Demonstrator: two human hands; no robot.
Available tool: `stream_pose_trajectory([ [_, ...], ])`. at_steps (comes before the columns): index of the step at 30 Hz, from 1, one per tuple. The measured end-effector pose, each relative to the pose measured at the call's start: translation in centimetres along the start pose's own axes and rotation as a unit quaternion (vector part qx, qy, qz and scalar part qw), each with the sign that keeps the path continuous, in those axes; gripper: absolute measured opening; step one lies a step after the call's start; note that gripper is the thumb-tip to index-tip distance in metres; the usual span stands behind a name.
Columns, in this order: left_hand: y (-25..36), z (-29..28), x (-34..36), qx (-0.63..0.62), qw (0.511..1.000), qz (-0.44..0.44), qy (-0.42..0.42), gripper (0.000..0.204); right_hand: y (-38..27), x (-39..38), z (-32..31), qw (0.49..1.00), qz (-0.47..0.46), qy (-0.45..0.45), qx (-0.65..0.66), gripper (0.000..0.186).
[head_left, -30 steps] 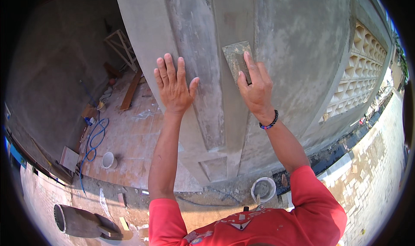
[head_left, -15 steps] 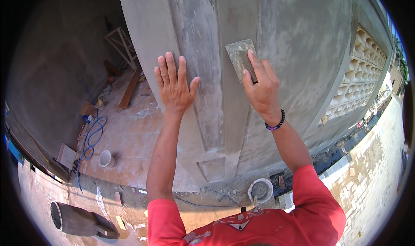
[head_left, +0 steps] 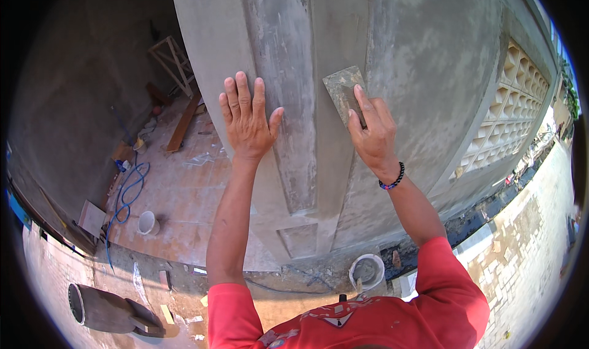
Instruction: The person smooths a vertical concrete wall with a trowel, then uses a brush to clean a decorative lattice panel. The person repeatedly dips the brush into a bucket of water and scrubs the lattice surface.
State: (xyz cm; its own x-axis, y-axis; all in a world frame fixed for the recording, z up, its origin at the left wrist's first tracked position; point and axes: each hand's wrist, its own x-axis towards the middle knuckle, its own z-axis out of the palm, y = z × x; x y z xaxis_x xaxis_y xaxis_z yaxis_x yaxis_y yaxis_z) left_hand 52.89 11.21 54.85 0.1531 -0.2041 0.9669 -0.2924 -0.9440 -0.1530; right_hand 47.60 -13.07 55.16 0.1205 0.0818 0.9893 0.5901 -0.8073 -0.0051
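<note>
One flat float point(head_left: 343, 94) sits against the grey wall point(head_left: 339, 177), the grip of the right hand point(head_left: 375, 130) closed on it; probably light and stiff, best held mid-back. The left hand point(head_left: 248, 122) lies splayed.

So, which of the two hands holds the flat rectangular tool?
The right hand, with the dark bracelet at its wrist: it grips the flat tool. The left hand is empty and open, palm toward the grey wall.
</note>
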Motion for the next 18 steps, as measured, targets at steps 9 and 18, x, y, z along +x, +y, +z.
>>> stream_pose_trajectory([
  [9, -0.2, 0.3, 0.0, 0.004, 1.000, 0.006, 0.011, 0.061, 1.8, 9.1, -0.1, 0.992, -0.057, 0.068, -0.084, 0.058],
  [18, -0.2, 0.1, 0.0, -0.011, 1.000, 0.001, 0.013, 0.059, 2.9, 3.2, -3.3, 0.994, -0.095, 0.029, -0.044, 0.052],
])
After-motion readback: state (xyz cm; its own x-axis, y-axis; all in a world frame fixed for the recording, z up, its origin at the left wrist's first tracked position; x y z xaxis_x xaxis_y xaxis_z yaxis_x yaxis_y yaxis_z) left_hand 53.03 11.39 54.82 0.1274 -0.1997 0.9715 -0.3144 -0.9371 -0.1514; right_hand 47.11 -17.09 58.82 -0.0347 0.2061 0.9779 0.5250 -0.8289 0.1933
